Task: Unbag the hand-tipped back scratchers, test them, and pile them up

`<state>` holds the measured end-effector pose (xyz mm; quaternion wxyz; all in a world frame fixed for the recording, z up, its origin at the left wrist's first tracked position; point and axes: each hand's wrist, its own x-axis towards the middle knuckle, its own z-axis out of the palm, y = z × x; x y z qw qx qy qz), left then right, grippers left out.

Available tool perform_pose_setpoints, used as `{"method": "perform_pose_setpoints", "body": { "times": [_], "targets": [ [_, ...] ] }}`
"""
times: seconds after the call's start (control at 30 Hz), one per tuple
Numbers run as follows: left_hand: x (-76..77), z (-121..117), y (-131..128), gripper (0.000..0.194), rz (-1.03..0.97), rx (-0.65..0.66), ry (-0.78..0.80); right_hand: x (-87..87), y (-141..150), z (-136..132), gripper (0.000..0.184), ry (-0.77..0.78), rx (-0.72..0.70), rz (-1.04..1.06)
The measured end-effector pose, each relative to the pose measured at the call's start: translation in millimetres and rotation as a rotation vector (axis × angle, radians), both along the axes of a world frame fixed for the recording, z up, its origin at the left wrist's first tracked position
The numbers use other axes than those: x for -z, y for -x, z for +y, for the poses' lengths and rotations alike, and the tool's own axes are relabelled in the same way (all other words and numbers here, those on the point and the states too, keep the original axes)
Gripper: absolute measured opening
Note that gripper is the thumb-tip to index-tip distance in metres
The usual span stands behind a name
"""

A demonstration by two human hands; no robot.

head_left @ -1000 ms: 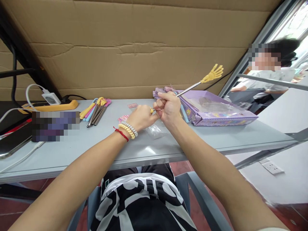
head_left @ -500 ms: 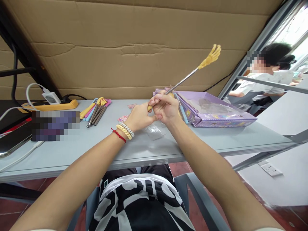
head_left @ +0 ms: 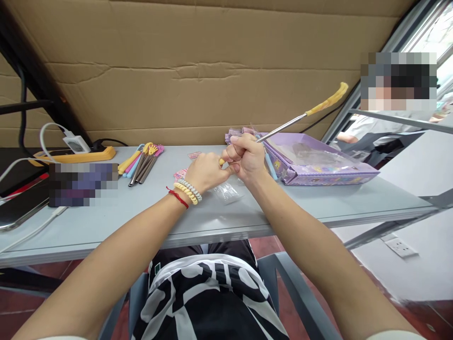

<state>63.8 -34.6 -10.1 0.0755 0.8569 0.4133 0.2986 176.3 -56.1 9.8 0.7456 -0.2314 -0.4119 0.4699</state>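
A yellow back scratcher (head_left: 283, 126) with a metal rod and a hand-shaped tip points up and to the right over the desk. My right hand (head_left: 246, 156) is closed around its lower rod. Close beside it, my left hand (head_left: 208, 172) has its fingers closed at the yellow handle end, which peeks out between the two hands. Most of the handle is hidden by my fingers. Below the hands lies a small clear plastic bag (head_left: 226, 192). Pink printed cards (head_left: 181, 174) rest by my left wrist.
Several back scratchers (head_left: 145, 163) lie bundled on the left of the desk (head_left: 134, 222). A purple box (head_left: 325, 177) stands at the right. Further left are a yellow power strip (head_left: 102, 154), a phone (head_left: 21, 208) and cables. A person (head_left: 375, 127) sits beyond the frame at right.
The back scratcher has swung lower and further right, and its hand-shaped tip has turned edge-on. My right hand has rolled into a tighter fist around the rod.
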Motion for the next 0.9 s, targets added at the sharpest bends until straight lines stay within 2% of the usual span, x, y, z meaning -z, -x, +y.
{"method": "perform_pose_setpoints", "body": {
  "times": [0.1,0.2,0.33,0.43,0.57,0.73,0.9],
  "targets": [
    [-0.7,2.7,1.1,0.056,0.006,-0.083,0.060,0.6,-2.9,4.2,0.058,0.008,0.060,0.067],
    [-2.1,4.5,2.9,0.058,0.025,-0.081,0.062,1.6,-6.8,6.9,0.054,-0.002,0.052,0.107],
    [-4.9,3.9,7.2,0.056,0.028,-0.002,0.017,1.9,-8.5,5.3,0.047,-0.051,-0.071,0.091],
    [-5.5,3.7,10.4,0.047,-0.022,0.104,0.031,2.2,-6.1,4.0,0.044,-0.013,-0.162,0.012],
    [-1.5,6.0,10.4,0.042,-0.040,0.184,0.037,4.4,-3.7,5.5,0.052,0.019,-0.233,-0.033],
    [1.3,5.2,6.1,0.051,0.020,0.104,-0.019,5.0,-4.2,4.8,0.057,-0.043,-0.231,-0.032],
    [-4.3,2.2,6.8,0.057,0.087,-0.051,0.075,2.8,-5.2,5.0,0.055,-0.042,-0.118,0.047]
  ]
}}
